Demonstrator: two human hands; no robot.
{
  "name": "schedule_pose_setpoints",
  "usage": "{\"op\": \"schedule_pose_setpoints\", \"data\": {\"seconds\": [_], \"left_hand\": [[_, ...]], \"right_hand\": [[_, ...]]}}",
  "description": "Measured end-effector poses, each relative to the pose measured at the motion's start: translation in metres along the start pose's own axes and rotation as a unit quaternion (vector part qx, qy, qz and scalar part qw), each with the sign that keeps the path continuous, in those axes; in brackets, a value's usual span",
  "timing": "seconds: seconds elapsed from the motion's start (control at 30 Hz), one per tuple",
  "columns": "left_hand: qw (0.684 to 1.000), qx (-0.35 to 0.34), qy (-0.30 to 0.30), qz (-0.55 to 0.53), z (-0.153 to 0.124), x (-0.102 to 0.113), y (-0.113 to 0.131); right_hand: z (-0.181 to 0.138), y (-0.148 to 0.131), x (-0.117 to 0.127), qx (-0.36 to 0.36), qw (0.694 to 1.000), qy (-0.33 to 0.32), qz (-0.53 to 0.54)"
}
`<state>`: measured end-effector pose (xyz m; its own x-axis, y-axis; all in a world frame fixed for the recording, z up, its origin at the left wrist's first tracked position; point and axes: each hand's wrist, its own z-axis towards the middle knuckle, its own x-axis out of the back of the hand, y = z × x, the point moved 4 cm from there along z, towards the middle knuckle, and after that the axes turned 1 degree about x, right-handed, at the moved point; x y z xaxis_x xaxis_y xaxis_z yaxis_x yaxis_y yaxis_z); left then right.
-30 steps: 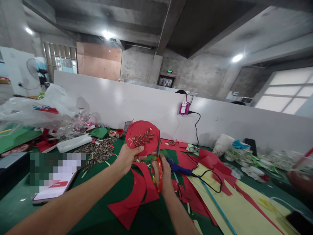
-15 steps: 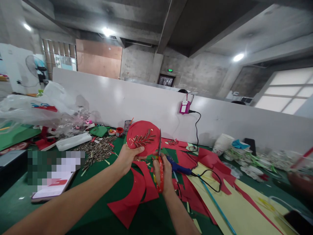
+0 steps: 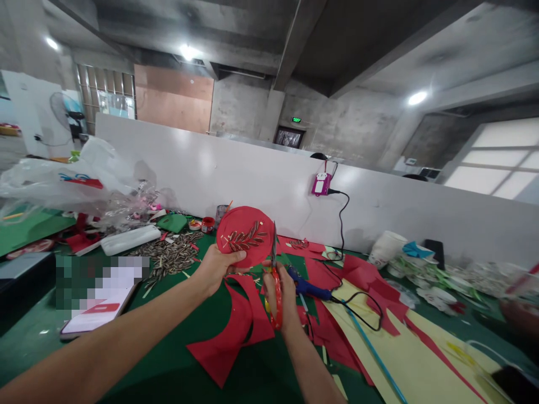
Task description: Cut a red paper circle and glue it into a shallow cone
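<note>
My left hand (image 3: pixel 218 267) pinches the lower edge of a round red paper disc (image 3: pixel 245 234) that bears a leaf sprig made of seeds. My right hand (image 3: pixel 281 296) is wrapped round the red handles of a pair of scissors (image 3: pixel 275 275), whose blades point up at the disc's right edge. Both hands are raised a little above the green table (image 3: pixel 177 359). Curved red paper offcuts (image 3: pixel 236 331) lie under them.
A heap of sunflower seeds (image 3: pixel 168 255) and a phone (image 3: pixel 99 314) lie to the left, plastic bags (image 3: pixel 63 185) behind them. A blue glue gun (image 3: pixel 309 289) with a black cable, yellow and red paper sheets (image 3: pixel 412 353) and paper cups (image 3: pixel 385 247) lie right. A white partition (image 3: pixel 261 179) bounds the far side.
The view has shifted slightly. The hands, disc and scissors hold nearly the same pose, with the scissors at the disc's right edge.
</note>
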<state>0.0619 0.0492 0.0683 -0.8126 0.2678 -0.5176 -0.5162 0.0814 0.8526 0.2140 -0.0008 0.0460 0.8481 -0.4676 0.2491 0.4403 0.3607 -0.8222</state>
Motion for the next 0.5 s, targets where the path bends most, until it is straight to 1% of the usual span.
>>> {"op": "schedule_pose_setpoints", "data": {"seconds": [0.1,0.33,0.5], "left_hand": [[1.000,0.003,-0.004,-0.001,-0.0003,0.0009,-0.0003],[1.000,0.005,-0.014,0.009,0.0009,0.0050,-0.0009],[0.999,0.023,-0.021,0.014,-0.0016,0.0086,-0.0016]], "right_hand": [[0.0009,0.0007,0.0002,0.004,1.000,-0.018,-0.014],[0.0018,0.0010,-0.0008,0.001,0.999,-0.029,-0.025],[0.0012,-0.0026,0.0005,0.005,0.999,-0.014,-0.031]]}}
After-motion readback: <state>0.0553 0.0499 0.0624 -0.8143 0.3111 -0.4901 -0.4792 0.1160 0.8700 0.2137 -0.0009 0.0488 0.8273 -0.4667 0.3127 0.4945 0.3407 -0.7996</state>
